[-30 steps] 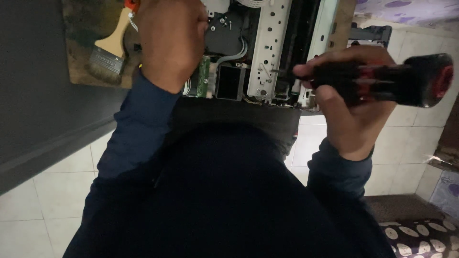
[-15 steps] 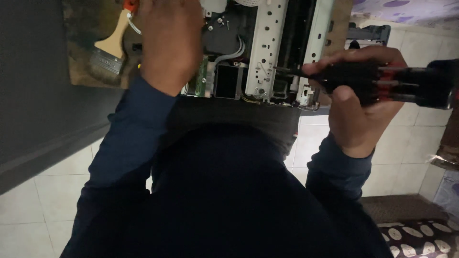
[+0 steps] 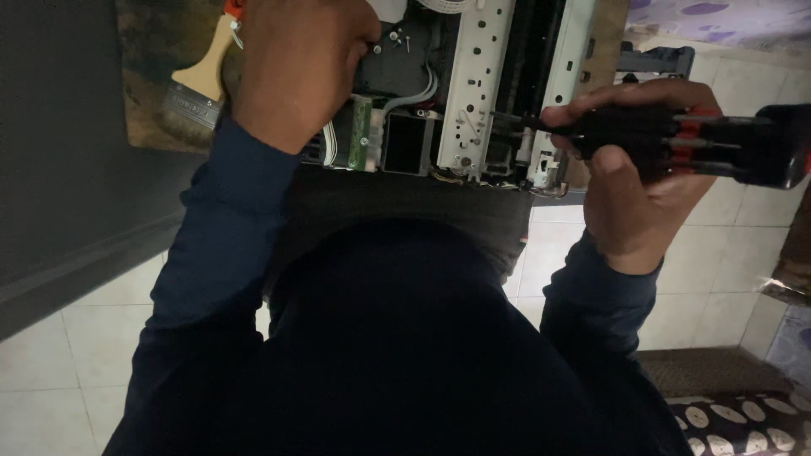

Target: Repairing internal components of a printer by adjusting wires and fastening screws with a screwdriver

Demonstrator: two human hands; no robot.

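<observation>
Screwdriver [image 3: 676, 143] gripped, right hand [image 3: 634, 181], opened device [image 3: 473, 93]

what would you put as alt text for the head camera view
Seen from above, a person in dark blue sleeves works on an opened electronic device: the right hand holds a black-and-red screwdriver with its tip at the white metal frame, the left hand rests on the device's interior. A paintbrush lies at the left.

The view is dim overall. Light falls brightest on the white tiles [image 3: 743, 279] at three o'clock. The dark sleeves and torso at six o'clock sink into shadow. The red-and-black screwdriver [image 3: 718, 143] at two o'clock is softly blurred; the edges bend slightly.
</observation>
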